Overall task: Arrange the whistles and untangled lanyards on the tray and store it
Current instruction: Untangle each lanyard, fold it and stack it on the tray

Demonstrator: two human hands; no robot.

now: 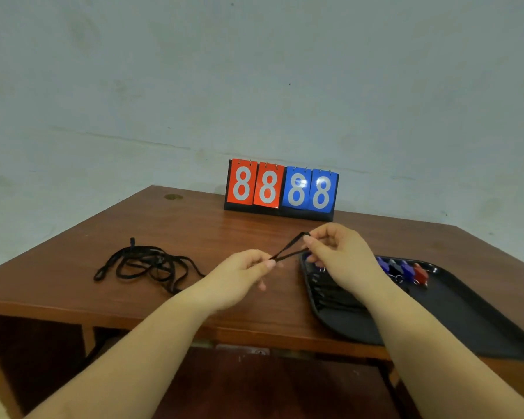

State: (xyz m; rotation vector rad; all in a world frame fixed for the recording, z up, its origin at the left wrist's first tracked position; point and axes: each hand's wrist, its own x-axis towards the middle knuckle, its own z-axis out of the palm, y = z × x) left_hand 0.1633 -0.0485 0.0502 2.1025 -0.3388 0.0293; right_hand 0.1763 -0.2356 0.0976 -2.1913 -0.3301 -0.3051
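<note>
Your left hand point(239, 275) and right hand point(336, 255) both pinched one black lanyard point(288, 247) taut above the worktop point(194, 237) (just beside the tray point(466, 313)).

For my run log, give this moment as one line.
both hands pinch black lanyard | left hand | right hand | tangled lanyards left | whistles on tray

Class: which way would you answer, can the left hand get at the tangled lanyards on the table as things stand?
Probably yes. The tangled lanyards lie in the open, left of the left hand, with nothing between; but its fingers pinch a black lanyard shared with the right hand.
</note>
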